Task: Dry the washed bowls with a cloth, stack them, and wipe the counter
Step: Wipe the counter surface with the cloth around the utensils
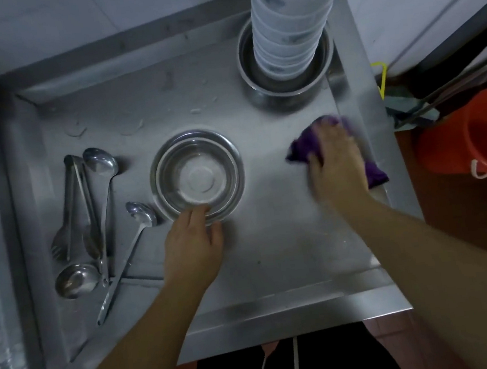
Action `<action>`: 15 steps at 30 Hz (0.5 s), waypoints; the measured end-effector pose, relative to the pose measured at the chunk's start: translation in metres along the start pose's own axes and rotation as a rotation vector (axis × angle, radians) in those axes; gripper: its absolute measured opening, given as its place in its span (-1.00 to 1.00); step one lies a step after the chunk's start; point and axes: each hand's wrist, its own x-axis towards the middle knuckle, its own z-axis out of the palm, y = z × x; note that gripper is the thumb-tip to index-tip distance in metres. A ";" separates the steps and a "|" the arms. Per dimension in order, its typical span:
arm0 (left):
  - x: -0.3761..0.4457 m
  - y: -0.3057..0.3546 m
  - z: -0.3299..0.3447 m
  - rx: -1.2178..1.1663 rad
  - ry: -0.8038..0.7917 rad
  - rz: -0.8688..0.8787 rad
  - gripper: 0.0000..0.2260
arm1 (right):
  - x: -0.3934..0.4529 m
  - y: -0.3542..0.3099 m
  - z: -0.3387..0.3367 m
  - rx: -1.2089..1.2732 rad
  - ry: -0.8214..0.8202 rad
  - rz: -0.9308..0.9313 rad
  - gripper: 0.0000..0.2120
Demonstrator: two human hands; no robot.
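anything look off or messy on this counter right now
The tall stack of white bowls standing in a steel basin leans rather than standing straight. Pale flecks lie on the counter behind the steel bowls, where the purple cloth isn't.

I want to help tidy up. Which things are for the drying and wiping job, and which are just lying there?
For the job: purple cloth, steel bowls, stack of white bowls, steel counter.
Just lying about: ladles, tongs, orange bucket.
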 end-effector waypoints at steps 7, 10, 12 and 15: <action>0.001 -0.009 0.001 -0.040 0.006 0.033 -0.71 | 0.070 -0.064 0.028 0.086 0.063 0.291 -0.37; 0.006 -0.017 0.003 -0.062 -0.014 0.071 -0.72 | 0.041 -0.059 0.032 0.080 0.016 0.062 -0.42; 0.010 -0.022 0.003 -0.059 -0.030 0.109 -0.73 | 0.017 -0.045 0.031 0.040 -0.061 -0.178 -0.43; 0.017 -0.029 0.003 -0.062 -0.032 0.142 -0.74 | 0.001 -0.012 0.019 -0.015 -0.227 -0.438 -0.44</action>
